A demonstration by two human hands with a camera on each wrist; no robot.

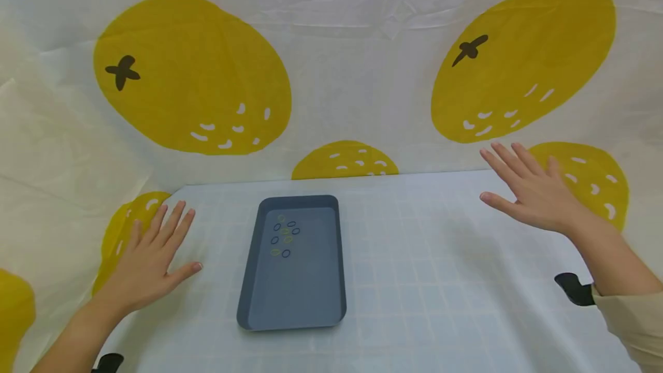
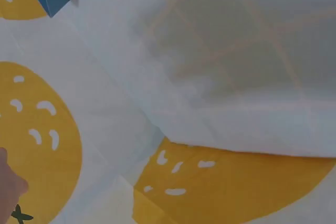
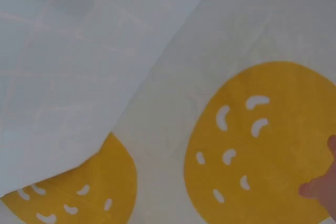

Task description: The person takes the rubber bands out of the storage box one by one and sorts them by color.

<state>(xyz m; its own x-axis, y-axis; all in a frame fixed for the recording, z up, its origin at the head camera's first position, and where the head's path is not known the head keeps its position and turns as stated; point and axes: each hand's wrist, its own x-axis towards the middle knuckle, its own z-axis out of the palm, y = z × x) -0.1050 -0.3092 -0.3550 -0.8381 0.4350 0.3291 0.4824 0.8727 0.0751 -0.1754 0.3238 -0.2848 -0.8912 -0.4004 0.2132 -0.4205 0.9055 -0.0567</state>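
The blue tray of small rubber bands is set mid-worktop between the left hand and right hand — both grips spread flat, nothing held — within equal reach.

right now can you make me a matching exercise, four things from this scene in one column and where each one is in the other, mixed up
Things:
1. left hand
2. right hand
3. tray
4. small rings

Places:
A. lying in the far half of the tray
B. raised above the table's right side, fingers spread, nothing in its grip
C. in the middle of the white gridded table cover, between the two hands
D. at the table's left edge, fingers straight, left of the tray

Right pairs: 1-D, 2-B, 3-C, 4-A
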